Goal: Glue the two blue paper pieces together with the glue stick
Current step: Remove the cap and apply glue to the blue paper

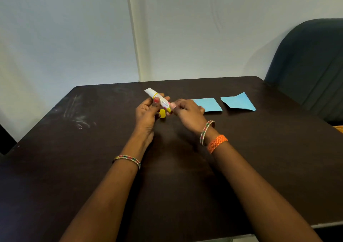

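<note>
Left hand [146, 111] clamped on glue stick [157, 98], right hand [187, 111] pinching its yellow base, yellow cap [162, 113] below the stick, two blue paper pieces [208, 104] [238, 102] right of it on tabletop [92, 149]

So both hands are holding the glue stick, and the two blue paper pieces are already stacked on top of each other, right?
Not quite. Both hands, left hand and right hand, do hold the glue stick, but the head view shows the two blue paper pieces lying apart, side by side on the table.
</note>
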